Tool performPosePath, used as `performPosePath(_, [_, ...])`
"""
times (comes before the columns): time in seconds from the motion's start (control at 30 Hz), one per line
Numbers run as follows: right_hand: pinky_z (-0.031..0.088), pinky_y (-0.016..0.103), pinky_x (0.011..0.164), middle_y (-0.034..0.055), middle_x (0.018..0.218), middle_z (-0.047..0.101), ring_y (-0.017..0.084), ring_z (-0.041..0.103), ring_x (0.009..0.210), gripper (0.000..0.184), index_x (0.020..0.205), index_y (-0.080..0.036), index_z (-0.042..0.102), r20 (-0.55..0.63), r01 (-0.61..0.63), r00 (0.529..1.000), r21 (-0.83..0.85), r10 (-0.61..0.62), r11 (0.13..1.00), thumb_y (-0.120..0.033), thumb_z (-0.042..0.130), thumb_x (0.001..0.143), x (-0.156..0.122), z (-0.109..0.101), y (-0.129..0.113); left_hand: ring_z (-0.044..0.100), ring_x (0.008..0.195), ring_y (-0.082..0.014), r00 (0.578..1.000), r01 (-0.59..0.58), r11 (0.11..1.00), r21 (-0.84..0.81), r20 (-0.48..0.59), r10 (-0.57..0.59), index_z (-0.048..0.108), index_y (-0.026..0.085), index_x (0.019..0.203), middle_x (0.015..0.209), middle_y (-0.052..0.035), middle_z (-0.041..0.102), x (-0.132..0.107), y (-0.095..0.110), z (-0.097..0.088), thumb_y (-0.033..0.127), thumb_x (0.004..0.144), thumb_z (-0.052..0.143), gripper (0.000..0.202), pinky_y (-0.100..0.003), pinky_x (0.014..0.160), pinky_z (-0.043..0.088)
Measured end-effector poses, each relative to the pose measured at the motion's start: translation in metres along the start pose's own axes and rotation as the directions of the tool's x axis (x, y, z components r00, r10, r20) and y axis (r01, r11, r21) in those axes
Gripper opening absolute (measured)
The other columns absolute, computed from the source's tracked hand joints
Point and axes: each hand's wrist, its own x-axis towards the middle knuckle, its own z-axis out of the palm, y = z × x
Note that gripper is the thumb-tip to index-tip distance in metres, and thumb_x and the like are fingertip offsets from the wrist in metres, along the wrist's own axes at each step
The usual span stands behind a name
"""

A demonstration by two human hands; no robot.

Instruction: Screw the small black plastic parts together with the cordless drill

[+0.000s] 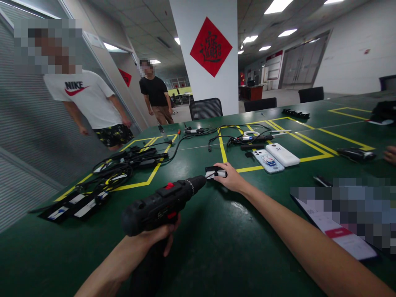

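Observation:
A black cordless drill (165, 200) with red switches is gripped by its handle in my left hand (156, 235). The drill's chuck points right and away, and a thin bit reaches toward a small black and white block (212, 173). My right hand (228, 176) closes around that block on the green table, its fingers over the right end. Whether the bit touches the block I cannot tell. Just beyond my right hand lie a phone in a patterned case (268, 161) and a white power bank (282, 154).
Tangled black cables (136, 159) and flat black-and-white pieces (74, 204) lie on the left. More cables and a white ring (251, 134) are behind. A clipboard (340, 235) lies at right, near another person's hand (390, 154). Two people stand at left beyond the table (198, 247).

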Motion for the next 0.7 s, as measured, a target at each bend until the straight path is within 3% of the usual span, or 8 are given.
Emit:
performPosePath(0.27, [0.041, 0.032, 0.09, 0.0045, 0.108, 0.049, 0.016, 0.054, 0.094, 0.048, 0.12, -0.024, 0.053, -0.009, 0.005, 1.0, 0.0, -0.005, 1.0, -0.027, 0.066, 0.074, 0.0003, 0.0012, 0.0023, 0.049, 0.047, -0.0121, 1.0, -0.009, 1.0, 0.0, -0.006, 0.009, 0.056, 0.017, 0.096, 0.076, -0.0023, 0.059, 0.0006, -0.0037, -0.0014, 0.04, 0.072, 0.06, 0.034, -0.027, 0.047, 0.04])
performPosePath(0.7, [0.041, 0.033, 0.092, 0.0051, 0.108, 0.048, 0.017, 0.054, 0.095, 0.046, 0.12, -0.023, 0.052, 0.001, 0.003, 1.0, 0.002, -0.003, 1.0, -0.026, 0.063, 0.075, 0.0, 0.0012, 0.0008, 0.053, 0.054, -0.0143, 0.997, 0.006, 1.0, 0.0, 0.073, -0.006, 0.054, 0.016, 0.104, 0.082, -0.0044, 0.059, -0.0027, 0.0017, -0.0045, 0.036, 0.078, 0.055, 0.032, -0.028, 0.054, 0.041])
